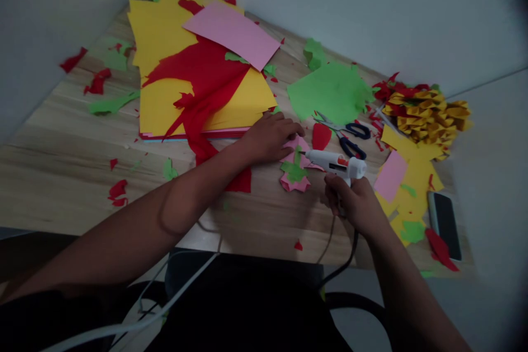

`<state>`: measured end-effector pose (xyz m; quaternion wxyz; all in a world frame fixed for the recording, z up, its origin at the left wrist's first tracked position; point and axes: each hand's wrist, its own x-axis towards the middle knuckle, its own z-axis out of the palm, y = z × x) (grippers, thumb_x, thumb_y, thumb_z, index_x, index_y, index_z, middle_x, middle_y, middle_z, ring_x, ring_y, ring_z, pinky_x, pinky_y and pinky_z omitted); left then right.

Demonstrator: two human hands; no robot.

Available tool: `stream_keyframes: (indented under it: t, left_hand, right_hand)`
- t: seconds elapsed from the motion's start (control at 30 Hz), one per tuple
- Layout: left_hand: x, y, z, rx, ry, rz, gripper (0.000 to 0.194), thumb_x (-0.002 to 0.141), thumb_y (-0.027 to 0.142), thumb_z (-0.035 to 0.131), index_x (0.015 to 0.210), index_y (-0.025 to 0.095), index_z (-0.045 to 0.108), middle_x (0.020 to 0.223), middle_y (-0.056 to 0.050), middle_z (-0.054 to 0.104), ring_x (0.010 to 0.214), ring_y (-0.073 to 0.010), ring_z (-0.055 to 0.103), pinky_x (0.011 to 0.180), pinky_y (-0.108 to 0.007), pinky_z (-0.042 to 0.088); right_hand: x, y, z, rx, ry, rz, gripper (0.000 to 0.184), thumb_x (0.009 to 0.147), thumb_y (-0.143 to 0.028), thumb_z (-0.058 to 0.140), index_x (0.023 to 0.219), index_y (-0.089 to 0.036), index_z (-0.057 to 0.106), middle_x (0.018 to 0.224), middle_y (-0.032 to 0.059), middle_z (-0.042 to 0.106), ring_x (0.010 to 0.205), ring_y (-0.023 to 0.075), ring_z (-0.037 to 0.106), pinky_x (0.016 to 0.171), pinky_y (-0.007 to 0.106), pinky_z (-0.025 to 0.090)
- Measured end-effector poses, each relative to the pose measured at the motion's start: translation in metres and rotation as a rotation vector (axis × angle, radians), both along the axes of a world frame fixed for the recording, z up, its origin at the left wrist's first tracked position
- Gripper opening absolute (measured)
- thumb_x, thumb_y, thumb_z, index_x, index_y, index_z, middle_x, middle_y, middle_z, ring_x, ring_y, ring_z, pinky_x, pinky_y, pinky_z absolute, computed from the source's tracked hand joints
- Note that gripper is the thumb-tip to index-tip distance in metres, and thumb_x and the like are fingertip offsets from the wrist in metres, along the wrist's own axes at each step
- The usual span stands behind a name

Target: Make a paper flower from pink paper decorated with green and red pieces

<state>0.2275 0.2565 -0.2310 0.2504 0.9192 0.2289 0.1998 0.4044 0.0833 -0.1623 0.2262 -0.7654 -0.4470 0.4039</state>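
My right hand (350, 198) is wrapped around the handle of a white hot glue gun (334, 161). The gun's nozzle points left, right by a pink and green paper flower (295, 172) that lies on the table. My left hand (274, 137) holds the upper part of this paper piece, thumb and fingers curved at its edge. Green paper strips lie over the pink petals. Just beyond the gun are a red paper petal (321, 136) and scissors (344, 132) with dark blue handles.
Yellow sheets (165, 38) are stacked at the back left, under torn red paper (210, 77) and a pink sheet (235, 33). Green paper (330, 91) lies behind the scissors. Folded yellow paper pieces (429, 115) and a phone (444, 225) are at the right. A cord (355, 253) hangs over the front edge.
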Motion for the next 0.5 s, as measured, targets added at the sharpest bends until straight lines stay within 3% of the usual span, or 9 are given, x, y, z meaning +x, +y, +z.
stream_keyframes:
  t: [0.13,0.27,0.4,0.5]
  left_hand:
    - [0.0,0.001,-0.001,-0.018,-0.017,0.014,0.041,0.083,0.023,0.068,0.124,0.022,0.064,0.11,-0.007,0.072,0.111,-0.0274,0.057,0.101,-0.044,0.04]
    - [0.0,0.001,-0.004,-0.076,-0.081,0.038,0.039,0.085,0.023,0.065,0.124,0.019,0.062,0.107,-0.007,0.071,0.102,-0.0244,0.06,0.096,-0.041,0.043]
    - [0.0,0.004,-0.002,-0.206,-0.335,0.136,0.018,0.09,0.035,0.061,0.099,0.018,0.063,0.095,-0.005,0.067,0.086,-0.0179,0.058,0.082,-0.031,0.046]
    - [-0.005,0.006,0.015,-0.3,-0.598,0.269,0.03,0.088,0.044,0.064,0.075,0.019,0.054,0.077,-0.001,0.059,0.073,-0.014,0.052,0.072,-0.027,0.044]
  right_hand:
    - [-0.001,-0.011,-0.001,0.005,0.145,-0.114,0.044,0.088,-0.06,0.057,0.073,-0.019,0.06,0.05,0.0005,0.058,0.039,0.0118,0.047,0.038,0.024,0.033]
    - [-0.005,-0.021,-0.005,0.166,0.355,-0.257,0.044,0.086,-0.06,0.062,0.1,-0.019,0.061,0.067,0.0007,0.068,0.04,0.0111,0.049,0.038,0.023,0.035]
    - [-0.014,-0.025,-0.007,0.309,0.504,-0.361,0.04,0.089,-0.056,0.061,0.106,-0.019,0.061,0.058,-0.0044,0.058,0.042,0.0114,0.049,0.042,0.023,0.039]
    - [-0.022,-0.018,-0.001,0.489,0.65,-0.406,0.036,0.087,-0.05,0.061,0.109,-0.021,0.062,0.067,-0.0029,0.061,0.05,0.0125,0.053,0.047,0.026,0.044]
